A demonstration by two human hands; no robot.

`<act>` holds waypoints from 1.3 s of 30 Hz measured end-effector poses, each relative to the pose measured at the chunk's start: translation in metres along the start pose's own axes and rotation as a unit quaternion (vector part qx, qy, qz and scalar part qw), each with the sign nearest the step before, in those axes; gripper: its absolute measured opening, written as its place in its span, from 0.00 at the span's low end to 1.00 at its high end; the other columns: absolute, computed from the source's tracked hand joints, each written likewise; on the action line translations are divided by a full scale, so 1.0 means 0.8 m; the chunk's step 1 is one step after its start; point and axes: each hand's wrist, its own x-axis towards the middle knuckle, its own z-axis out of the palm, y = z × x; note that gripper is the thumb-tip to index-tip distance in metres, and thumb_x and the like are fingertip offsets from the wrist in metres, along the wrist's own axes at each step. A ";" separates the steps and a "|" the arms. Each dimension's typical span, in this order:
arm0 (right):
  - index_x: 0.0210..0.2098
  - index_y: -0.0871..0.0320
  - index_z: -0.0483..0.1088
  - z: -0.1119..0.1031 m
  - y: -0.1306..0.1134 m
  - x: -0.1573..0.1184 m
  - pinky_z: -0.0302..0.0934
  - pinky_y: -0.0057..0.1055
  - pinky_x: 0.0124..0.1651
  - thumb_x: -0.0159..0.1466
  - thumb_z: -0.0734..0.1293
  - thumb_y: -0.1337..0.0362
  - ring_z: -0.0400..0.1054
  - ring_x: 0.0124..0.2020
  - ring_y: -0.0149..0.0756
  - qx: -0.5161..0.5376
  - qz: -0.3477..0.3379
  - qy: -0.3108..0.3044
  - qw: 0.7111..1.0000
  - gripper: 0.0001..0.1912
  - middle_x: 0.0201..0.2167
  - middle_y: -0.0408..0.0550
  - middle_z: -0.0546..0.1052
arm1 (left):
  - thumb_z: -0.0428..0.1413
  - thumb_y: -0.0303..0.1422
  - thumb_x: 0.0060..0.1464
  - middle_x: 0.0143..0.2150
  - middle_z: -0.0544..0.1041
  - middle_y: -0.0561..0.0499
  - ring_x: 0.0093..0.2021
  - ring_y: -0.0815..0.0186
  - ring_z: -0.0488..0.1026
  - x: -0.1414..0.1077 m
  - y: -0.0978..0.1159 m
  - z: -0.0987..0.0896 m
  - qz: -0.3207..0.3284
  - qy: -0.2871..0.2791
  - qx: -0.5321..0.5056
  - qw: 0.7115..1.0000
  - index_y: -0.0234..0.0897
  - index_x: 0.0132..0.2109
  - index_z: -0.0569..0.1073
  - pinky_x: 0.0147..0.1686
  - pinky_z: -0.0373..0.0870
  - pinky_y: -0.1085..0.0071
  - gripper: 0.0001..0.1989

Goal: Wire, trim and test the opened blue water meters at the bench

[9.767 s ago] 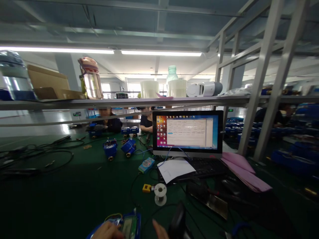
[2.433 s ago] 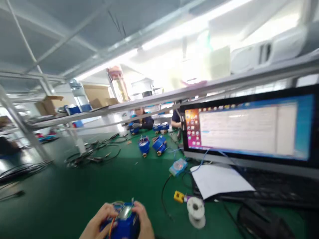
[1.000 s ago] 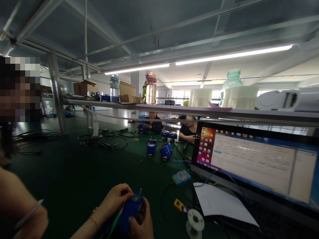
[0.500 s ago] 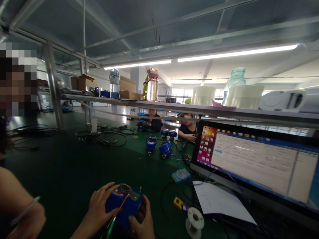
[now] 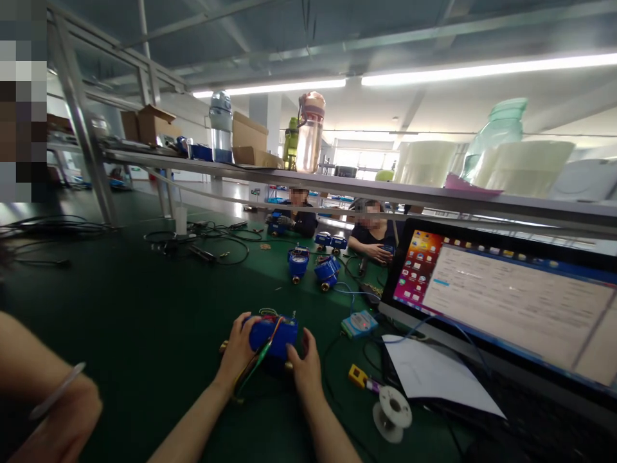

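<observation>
A blue water meter [image 5: 277, 339] with brass ends stands on the green table in front of me, thin wires and electronics showing on its top. My left hand [image 5: 238, 350] grips it from the left, fingers curled over its upper edge. At its right side is my right hand [image 5: 307, 361], thumb at the meter's corner and the other fingers spread away from it. A green tool or probe [image 5: 263, 354] with an orange wire leans across the meter's front, close to my left hand; whether that hand also holds it, I cannot tell.
Farther back stand more blue meters [image 5: 298, 263]. Right of me are a light-blue box [image 5: 359, 324], a yellow connector [image 5: 357, 376], a solder spool [image 5: 393, 411], paper [image 5: 438, 376] and a monitor [image 5: 511, 302]. Black cables [image 5: 207, 247] lie left. A co-worker's arm [image 5: 53, 392] is close by.
The meter and both hands have moved farther from me and slightly right. My right hand's fingers have loosened from the meter's side. The view has shifted too.
</observation>
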 end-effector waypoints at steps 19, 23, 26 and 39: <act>0.40 0.59 0.71 -0.112 -0.076 0.191 0.59 0.38 0.50 0.49 0.63 0.71 0.68 0.42 0.40 -0.416 -0.215 -0.047 0.882 0.18 0.41 0.50 0.72 | 0.60 0.42 0.44 0.57 0.56 0.42 0.59 0.48 0.57 0.221 0.003 0.184 0.136 0.056 -0.029 0.989 0.40 0.52 0.62 0.59 0.57 0.52 0.28; 0.39 0.59 0.71 -0.114 -0.064 0.255 0.57 0.37 0.51 0.49 0.61 0.74 0.66 0.43 0.38 -0.434 -0.204 -0.010 0.877 0.18 0.40 0.50 0.70 | 0.60 0.40 0.45 0.59 0.56 0.43 0.59 0.49 0.57 0.243 0.000 0.210 0.160 0.047 -0.037 0.985 0.41 0.54 0.62 0.59 0.58 0.53 0.29; 0.41 0.59 0.71 -0.109 -0.053 0.293 0.58 0.34 0.50 0.50 0.60 0.74 0.66 0.43 0.36 -0.428 -0.191 0.023 0.883 0.20 0.40 0.49 0.69 | 0.60 0.38 0.46 0.61 0.55 0.42 0.60 0.48 0.56 0.248 -0.007 0.221 0.172 0.044 -0.032 0.984 0.42 0.56 0.60 0.59 0.57 0.52 0.30; 0.35 0.57 0.72 -0.066 -0.040 0.324 0.54 0.27 0.31 0.48 0.68 0.63 0.56 0.24 0.27 -0.428 -0.145 0.001 0.892 0.13 0.23 0.38 0.61 | 0.61 0.32 0.45 0.62 0.57 0.40 0.61 0.48 0.58 0.246 -0.018 0.232 0.219 0.108 0.025 0.970 0.42 0.60 0.57 0.55 0.64 0.52 0.35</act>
